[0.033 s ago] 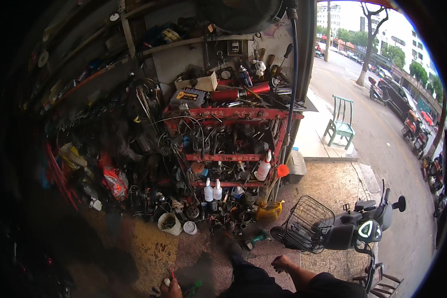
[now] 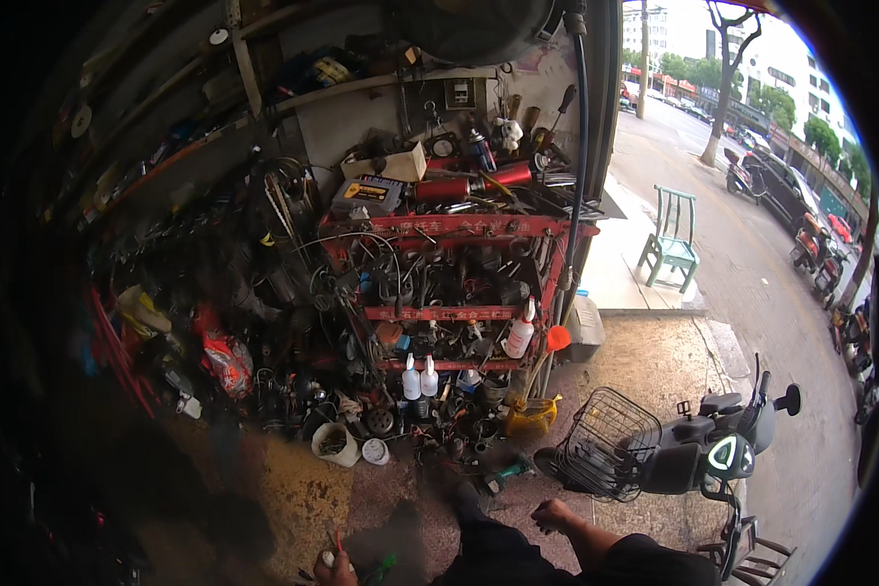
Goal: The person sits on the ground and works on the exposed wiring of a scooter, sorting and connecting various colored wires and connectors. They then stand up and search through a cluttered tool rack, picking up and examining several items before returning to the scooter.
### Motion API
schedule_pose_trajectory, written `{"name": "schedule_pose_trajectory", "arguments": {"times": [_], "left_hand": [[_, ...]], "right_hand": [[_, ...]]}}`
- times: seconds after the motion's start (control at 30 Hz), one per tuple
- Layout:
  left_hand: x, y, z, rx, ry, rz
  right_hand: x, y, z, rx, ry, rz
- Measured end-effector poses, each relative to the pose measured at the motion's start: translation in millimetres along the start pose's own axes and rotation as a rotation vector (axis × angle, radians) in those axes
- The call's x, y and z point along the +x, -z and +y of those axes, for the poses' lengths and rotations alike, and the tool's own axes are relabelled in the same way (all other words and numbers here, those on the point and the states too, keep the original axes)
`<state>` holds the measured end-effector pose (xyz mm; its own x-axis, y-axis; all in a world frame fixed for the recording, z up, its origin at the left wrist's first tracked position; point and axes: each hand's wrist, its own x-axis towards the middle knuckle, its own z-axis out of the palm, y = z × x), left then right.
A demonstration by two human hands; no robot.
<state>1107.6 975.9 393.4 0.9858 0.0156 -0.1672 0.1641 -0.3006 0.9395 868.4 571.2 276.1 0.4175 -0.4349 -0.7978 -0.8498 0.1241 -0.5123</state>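
Observation:
At the bottom edge, my left hand [image 2: 338,569] is closed around a small pale item with a thin red rod [image 2: 337,539] sticking up; its exact kind is unclear. A green object [image 2: 387,565] lies beside it, low in the frame. My right hand [image 2: 552,518] hangs with curled fingers beside my dark-trousered leg [image 2: 488,547]; whether it holds anything is too small to tell. Just beyond it are the wire basket [image 2: 610,439] of a grey scooter [image 2: 713,454] and a green tool [image 2: 506,472] on the floor.
A red tool rack [image 2: 439,223] stands ahead, crammed with tools and spray bottles [image 2: 430,377]. Parts, a white bucket [image 2: 335,441] and a yellow bag [image 2: 529,415] crowd its foot. Outside at right are a pale green chair [image 2: 670,234], parked scooters [image 2: 813,249] and a car [image 2: 781,190].
The view has shifted very slightly. My left hand sits a touch lower and further left with the item in it; my right hand looks nearly unchanged.

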Motion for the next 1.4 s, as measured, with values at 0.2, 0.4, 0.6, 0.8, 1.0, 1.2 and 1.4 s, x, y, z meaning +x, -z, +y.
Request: {"name": "schedule_pose_trajectory", "arguments": {"times": [0.2,0.4,0.6,0.8,1.0,1.2,1.4], "left_hand": [[63.5,-35.5,0.0,-0.016,-0.084,0.014],[139.6,-90.6,20.2,0.078,-0.138,-0.009],[180.3,-136.6,61.1,0.107,-0.232,-0.008],[172.1,-146.3,121.8,-0.102,0.022,-0.074],[158.6,-142.3,146.6,-0.080,0.123,-0.027],[150.3,-148.7,150.3,-0.081,0.054,0.031],[154.8,-152.5,151.1,-0.139,0.235,0.069]], "right_hand": [[66.4,27.0,-116.1,0.005,0.119,0.034],[125.9,111.2,-270.8,0.523,0.476,-0.079],[186.6,198.7,-453.8,1.059,0.794,0.115],[230.1,233.6,-538.2,-0.552,0.938,0.898],[277.7,228.4,-576.2,1.509,1.193,-0.507],[280.3,231.6,-582.4,1.593,1.104,-0.547],[264.5,220.8,-578.8,1.592,1.067,-0.519]]}}
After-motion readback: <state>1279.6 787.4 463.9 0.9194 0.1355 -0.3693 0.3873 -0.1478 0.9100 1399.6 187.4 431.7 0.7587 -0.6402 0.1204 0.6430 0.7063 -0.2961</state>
